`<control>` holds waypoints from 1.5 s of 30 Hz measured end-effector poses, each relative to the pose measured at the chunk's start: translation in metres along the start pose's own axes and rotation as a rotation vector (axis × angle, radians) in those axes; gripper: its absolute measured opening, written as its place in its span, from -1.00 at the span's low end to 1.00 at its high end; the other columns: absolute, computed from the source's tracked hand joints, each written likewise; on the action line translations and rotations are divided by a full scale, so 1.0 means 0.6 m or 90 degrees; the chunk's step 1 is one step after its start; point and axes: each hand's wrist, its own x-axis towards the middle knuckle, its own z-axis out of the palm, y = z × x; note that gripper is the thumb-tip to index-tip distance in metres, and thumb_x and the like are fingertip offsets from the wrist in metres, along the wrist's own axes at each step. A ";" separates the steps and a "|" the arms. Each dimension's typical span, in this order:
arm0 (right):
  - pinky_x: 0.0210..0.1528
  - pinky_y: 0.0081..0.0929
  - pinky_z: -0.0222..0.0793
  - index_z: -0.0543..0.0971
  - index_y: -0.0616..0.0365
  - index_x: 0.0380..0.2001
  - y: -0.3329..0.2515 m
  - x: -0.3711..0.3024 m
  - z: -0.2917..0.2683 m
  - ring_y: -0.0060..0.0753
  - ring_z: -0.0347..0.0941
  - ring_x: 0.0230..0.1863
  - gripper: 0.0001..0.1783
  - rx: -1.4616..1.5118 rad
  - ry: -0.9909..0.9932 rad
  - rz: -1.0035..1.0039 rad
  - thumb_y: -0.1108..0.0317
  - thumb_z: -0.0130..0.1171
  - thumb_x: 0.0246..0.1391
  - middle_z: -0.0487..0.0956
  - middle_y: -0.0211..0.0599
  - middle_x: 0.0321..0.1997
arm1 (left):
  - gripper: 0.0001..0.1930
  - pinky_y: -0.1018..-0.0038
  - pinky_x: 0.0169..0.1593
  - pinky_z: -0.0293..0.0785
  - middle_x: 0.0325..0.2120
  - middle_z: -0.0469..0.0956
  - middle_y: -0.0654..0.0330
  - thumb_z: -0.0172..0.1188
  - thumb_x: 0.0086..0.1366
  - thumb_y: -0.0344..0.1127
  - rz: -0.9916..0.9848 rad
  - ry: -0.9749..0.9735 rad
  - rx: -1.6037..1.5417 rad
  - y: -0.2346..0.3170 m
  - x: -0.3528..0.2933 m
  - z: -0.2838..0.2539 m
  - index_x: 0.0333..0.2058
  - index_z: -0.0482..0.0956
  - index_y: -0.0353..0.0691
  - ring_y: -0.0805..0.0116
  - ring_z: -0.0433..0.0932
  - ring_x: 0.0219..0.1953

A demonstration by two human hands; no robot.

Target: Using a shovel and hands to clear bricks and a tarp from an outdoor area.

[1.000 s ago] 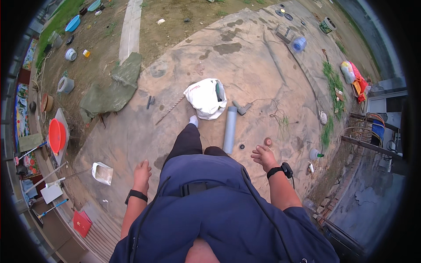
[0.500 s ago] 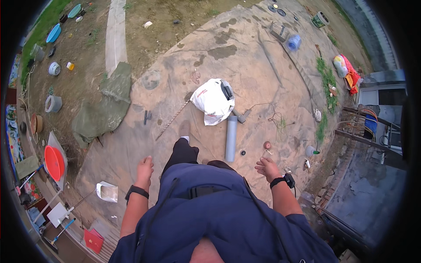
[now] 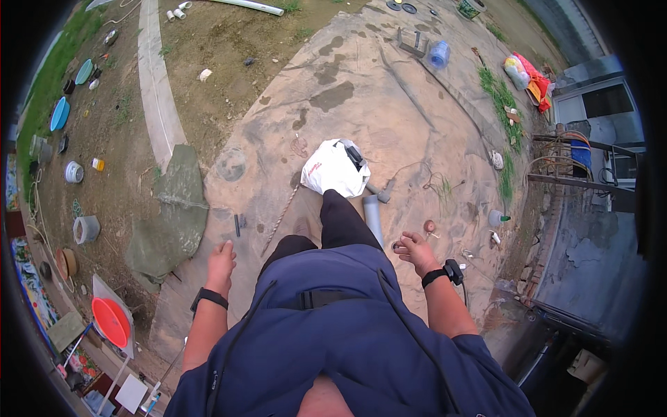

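My left hand (image 3: 222,263) hangs to the left of my body, fingers loosely bent and apart, holding nothing. To the right, my right hand (image 3: 415,251) hangs with its fingers apart and is also bare. A small black ring-shaped piece on the ground shows right at its fingertips, seemingly below them. Ahead of me a white sack (image 3: 333,169) lies on the ground sheet, with a black object (image 3: 354,157) on top. My leg partly hides the sack's near edge. Beside the leg lies a grey pipe (image 3: 373,217), and a grey angled piece (image 3: 383,191) lies just beyond it.
A twisted rod (image 3: 281,221) and short dark bars (image 3: 238,224) lie at left, near a green tarp (image 3: 170,215). A red basin (image 3: 111,322) stands farther left. At right are a reddish round object (image 3: 429,226), a clear bottle (image 3: 496,218) and a metal rack (image 3: 577,182).
I have stepped forward: my right leg now reaches toward the sack and covers part of the pipe. Both hands remain at my sides. The dustpan at left has left the view.
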 end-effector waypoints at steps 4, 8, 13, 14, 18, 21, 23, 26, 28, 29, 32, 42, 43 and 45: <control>-0.15 -0.40 0.45 0.28 0.22 0.18 0.073 0.013 -0.010 -0.35 0.54 -0.17 -0.44 0.081 0.070 0.076 0.16 0.08 0.19 0.52 -0.20 -0.07 | -0.48 0.45 -0.25 0.41 -0.11 0.48 0.13 0.09 0.30 -0.08 0.030 -0.025 0.044 0.057 0.053 0.023 0.09 0.38 -0.33 0.29 0.49 -0.13; -0.17 -0.45 0.44 0.30 0.17 0.14 0.096 -0.003 -0.001 -0.37 0.54 -0.19 -0.49 0.161 0.097 0.082 0.18 0.07 0.19 0.52 -0.22 -0.07 | -0.45 0.43 -0.22 0.40 -0.06 0.44 0.12 0.07 0.31 -0.09 0.020 -0.084 0.075 0.085 0.104 0.023 0.15 0.29 -0.32 0.25 0.49 -0.09; -0.27 -0.49 0.46 0.32 0.25 0.13 0.127 -0.040 0.008 -0.37 0.55 -0.22 -0.43 0.273 0.160 0.061 0.18 0.12 0.12 0.54 -0.20 -0.10 | -0.55 0.58 -0.43 0.35 -0.21 0.43 0.19 0.10 0.29 -0.17 0.020 -0.183 0.152 0.161 0.114 0.091 0.06 0.33 -0.34 0.39 0.47 -0.29; -0.27 -0.49 0.46 0.32 0.26 0.13 0.142 -0.043 0.010 -0.37 0.55 -0.22 -0.42 0.285 0.158 0.068 0.19 0.13 0.10 0.54 -0.20 -0.10 | -0.57 0.58 -0.43 0.35 -0.22 0.42 0.20 0.09 0.30 -0.18 0.024 -0.208 0.174 0.179 0.116 0.109 0.04 0.34 -0.34 0.40 0.46 -0.31; -0.28 -0.49 0.46 0.34 0.25 0.13 0.203 -0.062 0.029 -0.36 0.55 -0.23 -0.42 0.395 0.202 0.107 0.18 0.15 0.10 0.54 -0.19 -0.11 | -0.56 0.42 -0.34 0.41 -0.18 0.44 0.12 0.07 0.31 -0.07 0.079 -0.262 0.288 0.230 0.109 0.190 -0.02 0.36 -0.31 0.29 0.50 -0.25; -0.12 -0.43 0.44 0.34 0.18 0.13 0.231 -0.095 0.038 -0.36 0.54 -0.15 -0.46 0.420 0.194 0.123 0.15 0.10 0.15 0.53 -0.21 -0.06 | -0.59 0.55 -0.44 0.32 -0.21 0.41 0.20 0.06 0.31 -0.15 0.061 -0.343 0.364 0.249 0.137 0.232 0.04 0.35 -0.24 0.40 0.45 -0.29; -0.19 -0.45 0.45 0.35 0.19 0.12 0.267 -0.115 0.038 -0.37 0.54 -0.19 -0.45 0.477 0.239 0.126 0.15 0.12 0.13 0.53 -0.20 -0.09 | -0.58 0.54 -0.42 0.34 -0.19 0.42 0.19 0.06 0.31 -0.14 0.059 -0.369 0.419 0.258 0.117 0.291 0.06 0.35 -0.24 0.39 0.46 -0.27; -0.26 -0.47 0.45 0.38 0.20 0.10 0.329 -0.147 0.041 -0.38 0.54 -0.24 -0.47 0.565 0.312 0.127 0.17 0.14 0.11 0.54 -0.21 -0.12 | -0.54 0.51 -0.37 0.39 -0.14 0.43 0.16 0.05 0.31 -0.12 0.058 -0.387 0.482 0.258 0.099 0.370 0.09 0.34 -0.26 0.36 0.49 -0.22; -0.27 -0.47 0.44 0.39 0.19 0.08 0.366 -0.182 0.052 -0.39 0.54 -0.25 -0.49 0.620 0.358 0.131 0.17 0.14 0.11 0.54 -0.22 -0.12 | -0.51 0.47 -0.33 0.42 -0.11 0.43 0.15 0.06 0.30 -0.10 0.097 -0.454 0.542 0.256 0.081 0.422 0.10 0.33 -0.28 0.34 0.50 -0.20; -0.26 -0.48 0.44 0.40 0.18 0.05 0.375 -0.202 0.059 -0.39 0.54 -0.24 -0.52 0.660 0.395 0.140 0.18 0.13 0.12 0.54 -0.23 -0.13 | -0.52 0.51 -0.36 0.41 -0.16 0.44 0.18 0.07 0.29 -0.12 0.113 -0.470 0.559 0.261 0.057 0.447 0.08 0.34 -0.31 0.36 0.49 -0.23; -0.23 -0.48 0.43 0.43 0.15 -0.01 0.393 -0.249 0.102 -0.39 0.53 -0.20 -0.60 0.741 0.464 0.149 0.19 0.11 0.13 0.54 -0.26 -0.13 | -0.54 0.55 -0.40 0.39 -0.23 0.44 0.22 0.07 0.29 -0.15 0.161 -0.497 0.632 0.271 0.019 0.496 0.07 0.35 -0.31 0.39 0.49 -0.28; -0.26 -0.46 0.43 0.41 0.15 0.02 0.475 -0.328 0.416 -0.36 0.55 -0.24 -0.55 1.005 0.527 0.254 0.16 0.13 0.14 0.55 -0.27 -0.16 | -0.51 0.55 -0.45 0.35 -0.27 0.44 0.21 0.07 0.29 -0.14 0.241 -0.622 0.838 0.261 -0.005 0.619 0.11 0.31 -0.28 0.40 0.49 -0.33; -0.26 -0.46 0.43 0.41 0.15 0.01 0.484 -0.334 0.440 -0.35 0.55 -0.24 -0.56 1.053 0.528 0.270 0.15 0.13 0.14 0.55 -0.28 -0.16 | -0.51 0.55 -0.45 0.35 -0.27 0.44 0.21 0.07 0.29 -0.15 0.253 -0.623 0.862 0.242 -0.032 0.625 0.11 0.32 -0.28 0.40 0.49 -0.33; -0.27 -0.46 0.43 0.41 0.15 0.00 0.499 -0.346 0.469 -0.35 0.55 -0.24 -0.57 1.095 0.549 0.264 0.15 0.13 0.14 0.55 -0.28 -0.17 | -0.72 0.52 -0.48 0.31 -0.35 0.38 0.26 0.05 0.28 -0.14 0.264 -0.662 0.887 0.205 -0.068 0.637 -0.16 0.39 -0.20 0.41 0.43 -0.40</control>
